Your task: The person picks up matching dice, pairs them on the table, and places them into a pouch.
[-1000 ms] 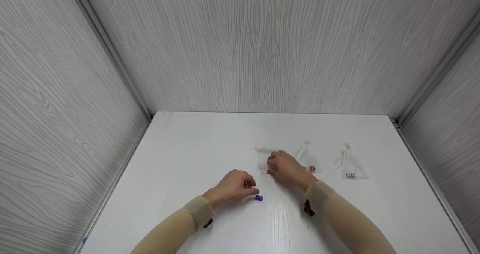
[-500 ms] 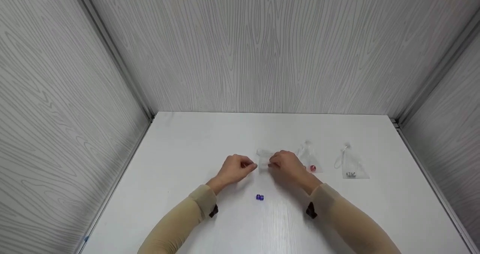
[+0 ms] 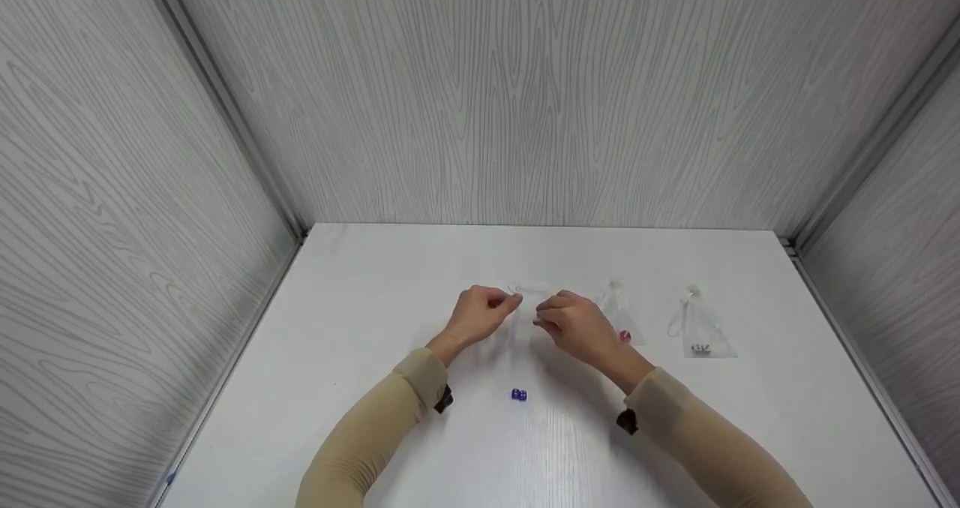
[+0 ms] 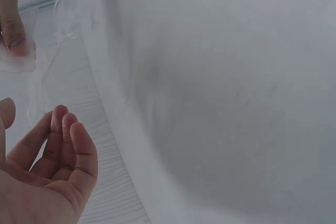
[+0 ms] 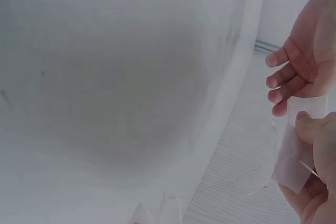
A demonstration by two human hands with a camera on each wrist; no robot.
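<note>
A small clear drawstring bag (image 5: 291, 153) is held up off the white table between my hands. My right hand (image 3: 577, 329) pinches its side with thumb and fingers, which shows best in the right wrist view. Close to the bag's other edge is my left hand (image 3: 475, 314); its fingers (image 4: 81, 156) are loosely bent, and a gap shows between them and the thumb. Whether that hand touches the clear film is hard to tell. Two blue dice (image 3: 519, 395) sit side by side on the table, nearer to me than the bag.
To the right lies a clear bag (image 3: 621, 320) with a red piece in it. Farther right, another tied bag (image 3: 705, 335) holds small dark-and-white pieces. Grey wood-grain panels (image 3: 480, 103) enclose the table (image 3: 390, 268) at the back and sides.
My left hand has moved from beside the dice up and away to the bag. The bag has been lifted and tilted in my right hand. The dice have stayed put.
</note>
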